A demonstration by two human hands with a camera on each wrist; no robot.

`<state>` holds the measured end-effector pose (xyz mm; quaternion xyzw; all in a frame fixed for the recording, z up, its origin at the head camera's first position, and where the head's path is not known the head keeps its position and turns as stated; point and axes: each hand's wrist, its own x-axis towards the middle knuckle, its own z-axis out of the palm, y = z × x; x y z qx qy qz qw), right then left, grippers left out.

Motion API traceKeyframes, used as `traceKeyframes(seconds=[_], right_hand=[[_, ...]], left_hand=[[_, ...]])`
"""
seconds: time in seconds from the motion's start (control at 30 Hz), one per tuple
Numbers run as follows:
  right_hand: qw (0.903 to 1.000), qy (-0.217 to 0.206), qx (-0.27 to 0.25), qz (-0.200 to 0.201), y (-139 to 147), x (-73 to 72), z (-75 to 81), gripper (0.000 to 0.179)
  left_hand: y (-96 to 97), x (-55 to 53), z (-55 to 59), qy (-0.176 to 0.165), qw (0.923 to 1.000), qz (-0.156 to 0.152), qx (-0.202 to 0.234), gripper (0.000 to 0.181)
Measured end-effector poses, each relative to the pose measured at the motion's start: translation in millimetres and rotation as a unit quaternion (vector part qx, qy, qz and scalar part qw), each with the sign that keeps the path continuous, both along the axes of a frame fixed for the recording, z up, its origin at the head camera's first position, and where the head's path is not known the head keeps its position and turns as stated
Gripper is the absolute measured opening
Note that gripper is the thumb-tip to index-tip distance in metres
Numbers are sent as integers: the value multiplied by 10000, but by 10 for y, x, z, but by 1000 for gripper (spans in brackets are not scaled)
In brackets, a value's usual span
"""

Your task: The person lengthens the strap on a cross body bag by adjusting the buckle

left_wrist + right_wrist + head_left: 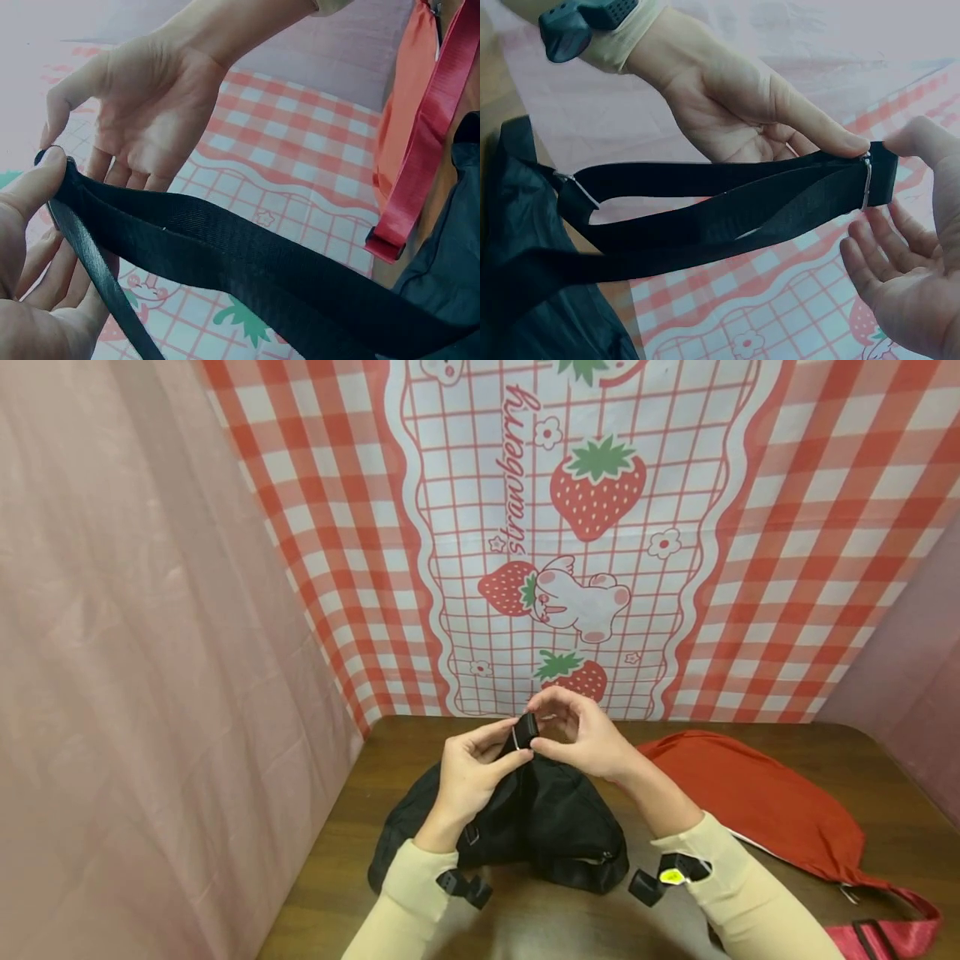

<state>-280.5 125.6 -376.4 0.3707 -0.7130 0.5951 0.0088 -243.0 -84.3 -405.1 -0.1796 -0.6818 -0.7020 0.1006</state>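
Above a black fabric bag, both hands hold its black webbing strap in the air. The left hand pinches the strap, its thumb pressing beside a thin metal slider. Across from it, the right hand has thumb and fingers at the folded end just past that slider. In the right wrist view the strap runs back in overlapping lengths through a metal ring near the bag. The bag slumps on the table, with a small zipped section facing the person.
To the right on the wooden table lies an orange-red bag with a pink strap. A strawberry-print checked cloth hangs behind the table, and a pale pink curtain along the left.
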Motion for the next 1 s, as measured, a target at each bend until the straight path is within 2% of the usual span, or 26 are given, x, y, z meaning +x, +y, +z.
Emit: traceKeyframes(seconds=[0.13,0.2,0.43,0.6,0.67,0.73,0.87,1.0], right_hand=[[9984,396,378,-160,-6,21,-5,37],[9982,400,371,-265,-6,36,-5,34],[9989,-158,-361,-249,1,77,-42,32],[9915,-735,-1067,-94,11,92,-100,29],[9887,-844,-1239,-62,12,94,-123,30],[9892,-802,-1229,-53,8,93,-138,37],[9956,-440,-804,-177,-15,100,-145,49],[9970,-302,-600,-390,-30,129,-135,45]], left_hand=[[-2,15,-23,36,10000,-37,-60,41],[8,13,-33,70,9999,-102,1,42],[53,15,-50,-8,9999,-115,18,42],[73,19,-50,8,9999,-152,16,42],[77,21,-46,26,9999,-159,15,42],[82,22,-41,41,9999,-146,0,42],[88,35,-32,-3,10000,-44,-24,44],[100,43,-32,-65,10000,-40,-20,46]])
